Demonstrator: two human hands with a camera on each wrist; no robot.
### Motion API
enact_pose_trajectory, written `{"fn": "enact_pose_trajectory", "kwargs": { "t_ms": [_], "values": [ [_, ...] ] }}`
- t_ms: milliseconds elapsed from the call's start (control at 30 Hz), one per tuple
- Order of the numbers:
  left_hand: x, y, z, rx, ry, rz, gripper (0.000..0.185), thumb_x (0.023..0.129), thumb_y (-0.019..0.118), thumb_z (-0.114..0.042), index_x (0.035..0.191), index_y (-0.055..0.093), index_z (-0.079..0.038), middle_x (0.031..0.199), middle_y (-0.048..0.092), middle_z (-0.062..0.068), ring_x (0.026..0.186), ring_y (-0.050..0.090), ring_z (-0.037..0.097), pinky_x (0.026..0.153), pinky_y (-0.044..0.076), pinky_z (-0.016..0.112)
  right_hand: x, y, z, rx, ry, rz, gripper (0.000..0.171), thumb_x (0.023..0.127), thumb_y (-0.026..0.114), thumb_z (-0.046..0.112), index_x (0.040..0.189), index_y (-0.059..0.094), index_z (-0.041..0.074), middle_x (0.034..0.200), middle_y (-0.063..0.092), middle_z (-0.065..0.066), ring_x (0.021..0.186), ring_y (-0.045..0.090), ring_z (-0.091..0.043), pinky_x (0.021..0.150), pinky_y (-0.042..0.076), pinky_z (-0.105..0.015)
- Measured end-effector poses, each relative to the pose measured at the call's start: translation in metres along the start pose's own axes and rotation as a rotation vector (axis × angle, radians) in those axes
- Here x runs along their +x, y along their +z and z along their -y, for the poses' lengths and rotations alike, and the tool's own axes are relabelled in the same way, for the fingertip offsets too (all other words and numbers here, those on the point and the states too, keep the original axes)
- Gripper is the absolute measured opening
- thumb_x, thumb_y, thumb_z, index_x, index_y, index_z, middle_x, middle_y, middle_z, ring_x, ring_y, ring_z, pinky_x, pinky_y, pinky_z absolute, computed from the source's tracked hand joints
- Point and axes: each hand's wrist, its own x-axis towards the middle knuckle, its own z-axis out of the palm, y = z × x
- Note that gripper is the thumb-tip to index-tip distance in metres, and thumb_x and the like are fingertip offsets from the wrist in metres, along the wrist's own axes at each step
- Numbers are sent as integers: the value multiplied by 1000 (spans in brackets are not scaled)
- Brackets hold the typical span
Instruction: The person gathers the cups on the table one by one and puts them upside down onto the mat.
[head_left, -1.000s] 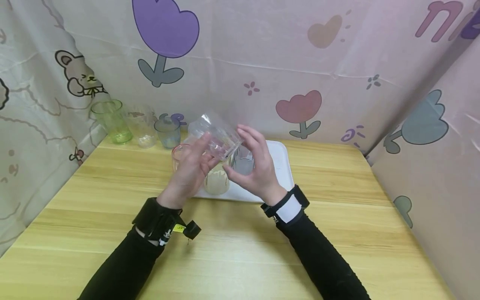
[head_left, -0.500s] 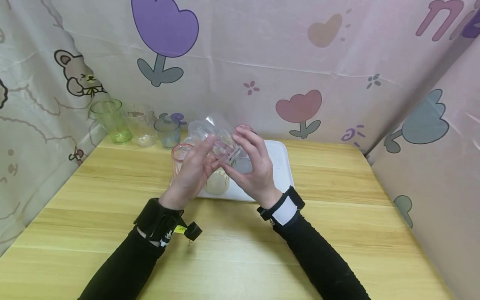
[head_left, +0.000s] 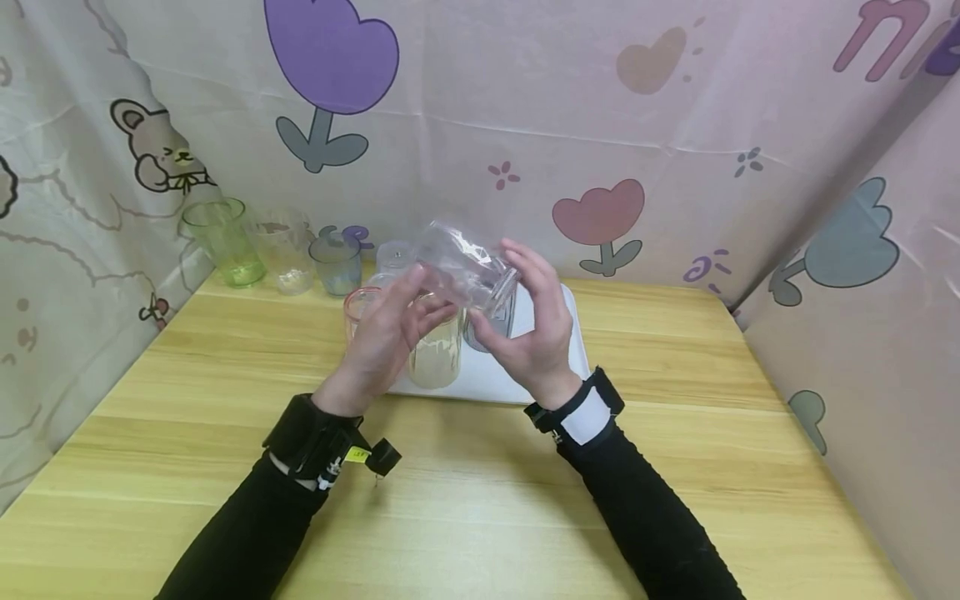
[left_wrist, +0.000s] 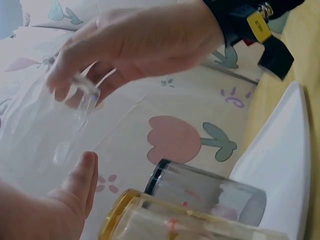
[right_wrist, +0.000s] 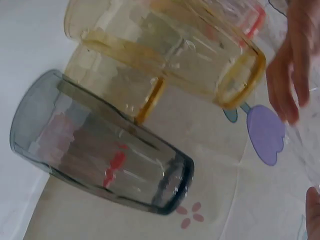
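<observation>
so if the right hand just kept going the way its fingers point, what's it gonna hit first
Probably the left hand. The right hand holds the clear cup with its fingers pointing up and left, across the cup toward the left hand's fingertips. Depth is unclear, so it might pass over them.

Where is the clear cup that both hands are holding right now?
In the head view, the clear cup is tilted in mid-air between the left hand and right hand, above the white tray.

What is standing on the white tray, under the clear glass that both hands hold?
Under the clear glass stand a yellow glass and a grey glass on the white tray. The hands cover part of the tray, so more cannot be told.
</observation>
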Motion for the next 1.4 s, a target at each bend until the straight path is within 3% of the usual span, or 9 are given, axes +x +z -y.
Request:
{"fn": "enact_pose_trajectory", "kwargs": {
  "t_ms": [200, 367, 600, 733, 833, 967, 1167, 1267, 1400],
  "values": [
    [1, -3, -9, 82, 21, -134, 39, 107, 47, -14, 140, 43, 6, 134, 55, 16, 110, 66, 20, 102, 55, 33, 6, -11, -4, -9, 67, -36, 66, 96, 73, 41, 132, 55, -12, 133, 64, -24, 122, 61, -33, 99, 55, -37],
    [2, -15, -15, 385, 162, -217, 47, 103, 53, -1, 147, 37, 8, 134, 54, 23, 110, 62, 20, 93, 56, 26, 13, -18, -8, -41, 95, -38, 66, 98, 69, 49, 129, 62, -9, 127, 68, -21, 117, 63, -32, 99, 51, -34],
    [1, -38, -24, 755, 391, -312, 41, 98, 62, 0, 138, 54, 4, 127, 62, 16, 105, 57, 12, 85, 48, 22, 19, -30, -16, -93, 120, 53, 66, 98, 67, 54, 126, 67, -6, 123, 69, -21, 113, 64, -36, 100, 49, -35],
    [2, -53, -30, 841, 419, -387, 36, 97, 62, -1, 134, 60, 2, 124, 64, 12, 102, 57, 8, 83, 46, 22, 20, -38, -20, -133, 152, 160, 69, 98, 64, 59, 127, 69, -3, 123, 70, -20, 110, 65, -35, 95, 49, -38],
    [2, -64, -35, 844, 380, -440, 34, 99, 61, -4, 132, 63, 0, 122, 66, 10, 101, 57, 6, 83, 44, 21, 21, -45, -21, -153, 179, 270, 65, 97, 66, 56, 128, 70, -1, 123, 70, -19, 114, 64, -35, 96, 50, -43],
    [1, -84, -41, 953, 265, -460, 33, 102, 59, -13, 133, 65, -4, 123, 65, 10, 104, 56, 10, 84, 42, 23, 21, -52, -22, -163, 235, 425, 52, 92, 79, 36, 130, 70, 2, 123, 70, -15, 114, 62, -32, 92, 50, -44],
    [-2, -112, -45, 1150, -14, -301, 39, 107, 51, -21, 140, 59, -1, 135, 58, 21, 120, 55, 34, 99, 46, 48, 23, -58, -19, -215, 395, 675, 51, 90, 82, 32, 133, 70, 8, 125, 69, -7, 113, 60, -24, 86, 51, -40],
    [-2, -125, -42, 1213, -105, -220, 41, 108, 47, -18, 142, 56, 3, 140, 55, 27, 125, 53, 43, 104, 44, 61, 24, -58, -18, -235, 449, 797, 53, 92, 80, 37, 135, 69, 10, 125, 68, -6, 109, 61, -24, 86, 53, -41],
    [0, -141, -30, 1232, -221, -152, 43, 108, 45, -16, 145, 51, 5, 144, 52, 29, 127, 52, 46, 105, 44, 64, 21, -56, -20, -243, 452, 897, 56, 90, 81, 39, 136, 68, 9, 124, 69, -8, 103, 64, -26, 87, 54, -43]
  ]
}}
